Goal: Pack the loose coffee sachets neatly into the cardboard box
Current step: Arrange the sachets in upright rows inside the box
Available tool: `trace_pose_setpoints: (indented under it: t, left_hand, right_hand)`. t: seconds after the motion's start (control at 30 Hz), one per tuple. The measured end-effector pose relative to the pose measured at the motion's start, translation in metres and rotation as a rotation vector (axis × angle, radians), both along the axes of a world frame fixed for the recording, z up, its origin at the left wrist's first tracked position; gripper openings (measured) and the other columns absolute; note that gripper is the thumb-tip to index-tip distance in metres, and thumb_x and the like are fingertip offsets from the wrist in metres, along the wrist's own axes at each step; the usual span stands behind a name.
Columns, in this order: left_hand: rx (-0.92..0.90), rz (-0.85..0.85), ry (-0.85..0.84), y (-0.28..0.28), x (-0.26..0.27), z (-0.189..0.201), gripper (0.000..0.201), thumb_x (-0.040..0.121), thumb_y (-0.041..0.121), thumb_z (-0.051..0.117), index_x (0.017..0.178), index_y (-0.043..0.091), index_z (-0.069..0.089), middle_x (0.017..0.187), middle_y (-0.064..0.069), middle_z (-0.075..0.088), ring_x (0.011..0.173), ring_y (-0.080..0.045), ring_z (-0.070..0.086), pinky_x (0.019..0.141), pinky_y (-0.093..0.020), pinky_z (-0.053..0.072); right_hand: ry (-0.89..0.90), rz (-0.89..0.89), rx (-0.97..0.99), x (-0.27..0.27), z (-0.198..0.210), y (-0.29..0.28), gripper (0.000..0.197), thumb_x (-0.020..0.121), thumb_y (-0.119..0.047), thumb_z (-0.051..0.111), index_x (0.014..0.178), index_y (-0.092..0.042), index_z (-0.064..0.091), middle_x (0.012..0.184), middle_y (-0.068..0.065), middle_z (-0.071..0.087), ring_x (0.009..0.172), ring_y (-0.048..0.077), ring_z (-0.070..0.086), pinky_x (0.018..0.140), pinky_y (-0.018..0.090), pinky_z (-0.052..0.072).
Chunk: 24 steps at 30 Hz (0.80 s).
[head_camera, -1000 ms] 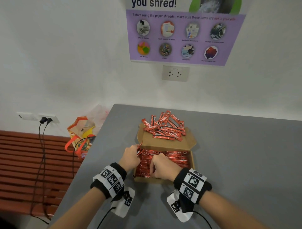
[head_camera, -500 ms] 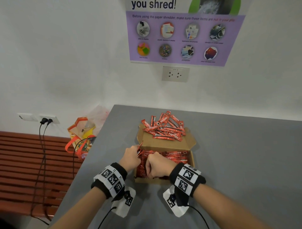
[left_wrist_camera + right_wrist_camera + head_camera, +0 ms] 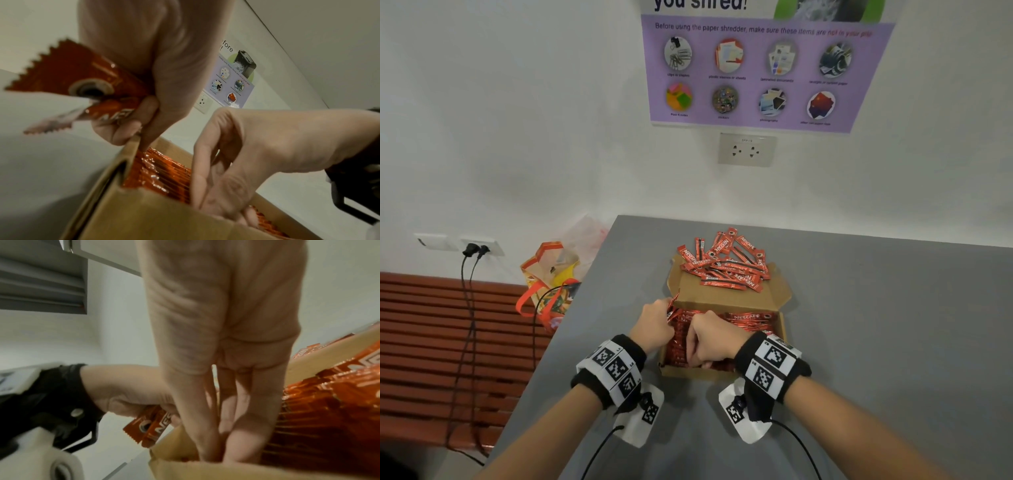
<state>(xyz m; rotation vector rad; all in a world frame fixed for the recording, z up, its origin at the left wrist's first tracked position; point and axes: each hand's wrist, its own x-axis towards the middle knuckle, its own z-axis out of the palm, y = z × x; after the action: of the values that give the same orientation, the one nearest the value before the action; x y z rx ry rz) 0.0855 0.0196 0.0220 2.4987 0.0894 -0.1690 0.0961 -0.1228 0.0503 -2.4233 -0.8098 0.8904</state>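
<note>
Right hand (image 3: 709,339) has slid leftward in the box (image 3: 722,371), fingers straight among packed sachets (image 3: 329,410); left hand (image 3: 654,323) pinches 2 sachets (image 3: 82,84).

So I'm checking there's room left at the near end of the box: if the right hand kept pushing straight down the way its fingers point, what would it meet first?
Probably the cardboard box floor; the right hand points its fingers down between the near wall and the packed sachets. The bottom is hidden.

Even soft light, wrist views blurred

Red sachets (image 3: 726,270), brown cardboard box (image 3: 726,298), grey table (image 3: 876,325).
</note>
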Motion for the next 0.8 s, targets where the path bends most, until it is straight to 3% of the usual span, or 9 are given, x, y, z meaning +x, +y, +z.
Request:
trace_pose_setpoints:
  t: [0.07, 0.13, 0.23, 0.33, 0.43, 0.57, 0.7, 0.8]
  left_hand:
    - [-0.011, -0.004, 0.0, -0.001, -0.001, 0.003, 0.024, 0.086, 0.0, 0.05, 0.107, 0.004, 0.059, 0.106, -0.014, 0.066, 0.1, -0.028, 0.062, 0.074, -0.017, 0.039]
    - [-0.022, 0.014, -0.019, 0.0, -0.002, 0.006, 0.026, 0.087, 0.002, 0.053, 0.112, 0.004, 0.058, 0.11, -0.013, 0.065, 0.104, -0.028, 0.06, 0.078, -0.018, 0.04]
    - [-0.012, 0.045, -0.074, 0.001, -0.004, 0.016, 0.022, 0.09, 0.005, 0.052, 0.11, 0.001, 0.06, 0.107, -0.015, 0.066, 0.102, -0.029, 0.06, 0.072, -0.017, 0.038]
    - [0.031, -0.087, -0.049, -0.004, -0.008, 0.021, 0.018, 0.09, 0.008, 0.053, 0.102, -0.001, 0.063, 0.104, -0.017, 0.065, 0.099, -0.031, 0.06, 0.069, -0.019, 0.035]
    - [0.028, -0.141, -0.09, -0.006, -0.008, 0.02, 0.017, 0.087, 0.01, 0.054, 0.098, 0.001, 0.063, 0.105, -0.015, 0.061, 0.1, -0.03, 0.058, 0.078, -0.028, 0.04]
    - [0.005, -0.191, -0.103, -0.01, -0.009, 0.028, 0.017, 0.089, 0.014, 0.056, 0.094, 0.0, 0.063, 0.094, -0.014, 0.064, 0.087, -0.026, 0.06, 0.072, -0.028, 0.041]
    - [-0.122, -0.193, -0.073, -0.009, -0.01, 0.032, 0.011, 0.092, 0.017, 0.056, 0.089, 0.009, 0.064, 0.073, 0.003, 0.064, 0.07, -0.011, 0.061, 0.061, -0.009, 0.041]
    - [-0.202, -0.041, -0.108, -0.003, -0.01, 0.034, 0.021, 0.096, 0.011, 0.048, 0.078, 0.019, 0.056, 0.064, 0.008, 0.058, 0.06, 0.0, 0.054, 0.059, -0.008, 0.04]
  right_hand:
    - [-0.034, 0.036, 0.003, -0.004, 0.0, -0.002, 0.021, 0.078, 0.008, 0.057, 0.085, -0.001, 0.075, 0.08, 0.012, 0.072, 0.041, 0.002, 0.052, 0.056, 0.017, 0.052]
    - [-0.037, 0.01, 0.06, -0.003, -0.001, -0.007, 0.02, 0.081, 0.006, 0.056, 0.086, -0.002, 0.074, 0.084, 0.011, 0.072, 0.044, 0.002, 0.053, 0.053, 0.015, 0.05]
    - [-0.079, -0.179, 0.254, 0.004, 0.002, -0.016, 0.016, 0.091, -0.006, 0.054, 0.103, -0.01, 0.064, 0.087, 0.002, 0.066, 0.056, 0.006, 0.059, 0.056, 0.016, 0.05]
    - [-0.178, -0.228, 0.484, 0.008, 0.005, -0.019, 0.038, 0.086, -0.012, 0.066, 0.12, -0.02, 0.052, 0.096, -0.004, 0.059, 0.066, 0.004, 0.059, 0.062, 0.014, 0.049]
    - [-0.239, -0.22, 0.545, 0.007, 0.006, -0.016, 0.027, 0.08, -0.016, 0.072, 0.106, -0.018, 0.062, 0.089, -0.002, 0.064, 0.073, 0.005, 0.06, 0.067, 0.011, 0.047]
    - [-0.388, -0.238, 0.57, 0.01, 0.006, -0.02, 0.008, 0.08, -0.023, 0.072, 0.089, -0.02, 0.072, 0.08, -0.003, 0.067, 0.077, 0.007, 0.059, 0.072, 0.018, 0.048]
    - [-0.528, -0.347, 0.566, 0.018, 0.008, -0.029, 0.007, 0.081, -0.022, 0.071, 0.086, -0.018, 0.074, 0.084, -0.007, 0.057, 0.076, 0.004, 0.053, 0.072, 0.013, 0.044]
    - [-0.553, -0.485, 0.582, 0.022, 0.008, -0.04, 0.003, 0.084, -0.019, 0.067, 0.085, -0.018, 0.069, 0.089, -0.011, 0.053, 0.08, 0.001, 0.051, 0.074, 0.011, 0.043]
